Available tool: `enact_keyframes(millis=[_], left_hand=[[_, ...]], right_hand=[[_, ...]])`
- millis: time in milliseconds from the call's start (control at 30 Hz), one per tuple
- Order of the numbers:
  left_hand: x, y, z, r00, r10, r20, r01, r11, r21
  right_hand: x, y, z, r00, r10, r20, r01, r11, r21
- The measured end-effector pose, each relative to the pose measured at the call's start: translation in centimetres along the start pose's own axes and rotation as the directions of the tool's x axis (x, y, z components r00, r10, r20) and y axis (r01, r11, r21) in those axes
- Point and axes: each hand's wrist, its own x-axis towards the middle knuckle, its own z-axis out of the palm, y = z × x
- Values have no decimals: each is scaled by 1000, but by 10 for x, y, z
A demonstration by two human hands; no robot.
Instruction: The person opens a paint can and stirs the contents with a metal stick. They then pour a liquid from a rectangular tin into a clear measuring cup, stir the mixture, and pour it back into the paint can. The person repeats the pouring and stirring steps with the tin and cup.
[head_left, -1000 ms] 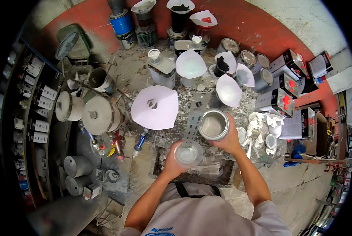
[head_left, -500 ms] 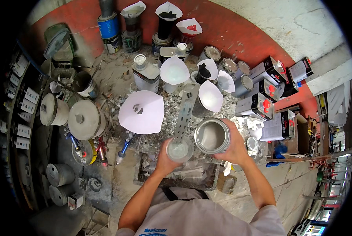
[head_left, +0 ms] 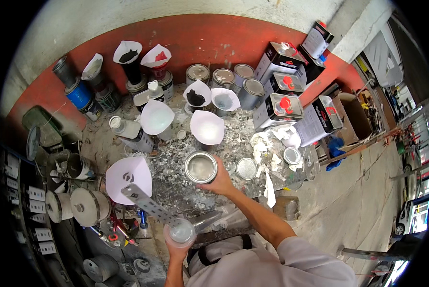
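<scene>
My right hand is wrapped round an open metal can, holding it over the bench near the front edge. Pale liquid shows inside the can. Lower and to the left, my left hand grips a clear plastic cup. A flat stick with slots stands tilted in that cup and leans to the left. To the right of the can lies a round metal lid. Beyond the can, a cup topped by a white paper strainer stands on the bench.
The paint-crusted bench carries several paper strainers on cups. Metal tins and rectangular solvent cans line the red wall. Crumpled wipes lie at the right. Lidded pots and spray guns are at the left.
My view has swung to the right. My hands have moved apart: the left one with the cup is closer to my body, while the can in my right hand is farther out over the bench.
</scene>
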Motion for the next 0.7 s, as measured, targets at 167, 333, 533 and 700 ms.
enact_keyframes(millis=[167,333,533,700], left_hand=[[-10,2,-4,999,53,8,-53,995,89],[-11,-5,-2,991,122,59,-124,992,16],[-8,-10,3,955,275,113,-289,947,142],[-6,-16,8,968,221,116,-213,974,-78]], right_hand=[[-17,4,-32,995,-26,96,44,981,-188],[-22,19,-113,974,61,220,116,701,-704],[-34,39,-161,999,-33,-9,21,808,-588],[-68,106,-219,724,248,-644,-439,886,-152]])
